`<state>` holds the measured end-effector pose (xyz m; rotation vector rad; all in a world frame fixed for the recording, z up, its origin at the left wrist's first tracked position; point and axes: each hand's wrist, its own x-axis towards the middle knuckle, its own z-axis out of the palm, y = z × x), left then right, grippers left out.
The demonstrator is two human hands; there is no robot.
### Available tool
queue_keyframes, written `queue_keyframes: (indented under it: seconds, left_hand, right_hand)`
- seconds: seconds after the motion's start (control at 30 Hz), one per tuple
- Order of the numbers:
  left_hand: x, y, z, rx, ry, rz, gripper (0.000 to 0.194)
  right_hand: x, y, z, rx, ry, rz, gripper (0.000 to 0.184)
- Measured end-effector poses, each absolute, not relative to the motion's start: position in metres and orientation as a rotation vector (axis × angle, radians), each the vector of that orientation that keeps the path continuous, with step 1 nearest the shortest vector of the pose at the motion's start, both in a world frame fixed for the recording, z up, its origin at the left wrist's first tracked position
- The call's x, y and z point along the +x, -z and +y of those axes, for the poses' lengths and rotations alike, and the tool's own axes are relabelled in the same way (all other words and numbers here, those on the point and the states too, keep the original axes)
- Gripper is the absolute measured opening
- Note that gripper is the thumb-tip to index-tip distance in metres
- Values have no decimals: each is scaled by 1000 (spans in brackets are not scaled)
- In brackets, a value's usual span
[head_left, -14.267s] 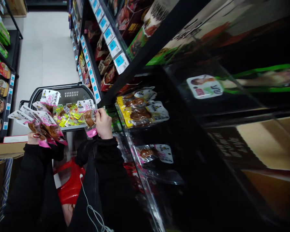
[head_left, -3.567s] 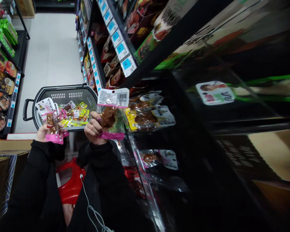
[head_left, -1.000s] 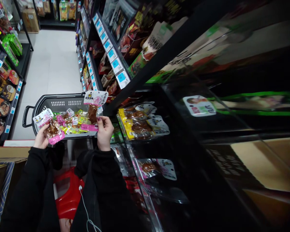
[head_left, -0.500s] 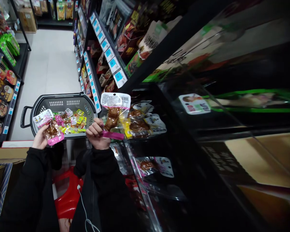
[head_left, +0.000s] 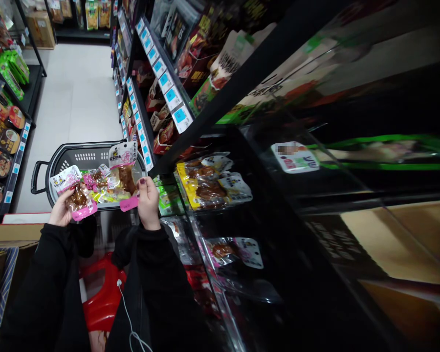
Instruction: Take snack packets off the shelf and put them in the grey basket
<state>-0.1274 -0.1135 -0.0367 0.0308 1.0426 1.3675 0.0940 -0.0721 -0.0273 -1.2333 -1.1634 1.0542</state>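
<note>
My left hand (head_left: 61,209) is closed on the edge of a pink-and-white vacuum-sealed snack packet (head_left: 78,196) with brown food inside, over the near left side of a grey shopping basket (head_left: 70,152). A similar snack packet (head_left: 125,177), its printed front showing, is pinched at its right edge by my right hand (head_left: 148,203), above the basket's right side. Inside the basket lie several pink and yellow packets (head_left: 101,184), partly hidden by the held ones.
Yellow-edged packets (head_left: 207,188) lie on the dark shelf to the right, and a pink-edged packet (head_left: 225,249) lies nearer. A red plastic stool (head_left: 100,298) stands below me. Cardboard boxes (head_left: 18,232) are at lower left. Stocked racks (head_left: 11,142) flank the aisle floor (head_left: 73,93).
My right hand has turned its packet over, from the back to the printed front, and brought it left over the basket. My left hand and its packet have stayed in place.
</note>
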Motion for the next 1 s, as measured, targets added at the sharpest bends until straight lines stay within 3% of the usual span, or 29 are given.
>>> queue_keyframes:
  seconds: [0.17, 0.37, 0.63, 0.83, 1.0]
  left_hand:
    - [-127, 35, -113, 35, -1379, 1029, 24]
    - [-121, 40, -112, 85, -1415, 1113, 22]
    - [-113, 43, -112, 157, -1390, 1225, 25]
    - [-107, 41, -113, 216, -1355, 1226, 26]
    - [-104, 43, -113, 228, -1361, 1250, 22]
  right_hand:
    - [97, 25, -73, -1560, -821, -1499, 29]
    - [98, 34, -68, -2093, -910, -1904, 25]
    - [81, 43, -50, -1841, -781, -1756, 27]
    - [53, 43, -69, -1270, -1216, -1949, 16]
    - [30, 49, -76, -1243, -1184, -1903, 10]
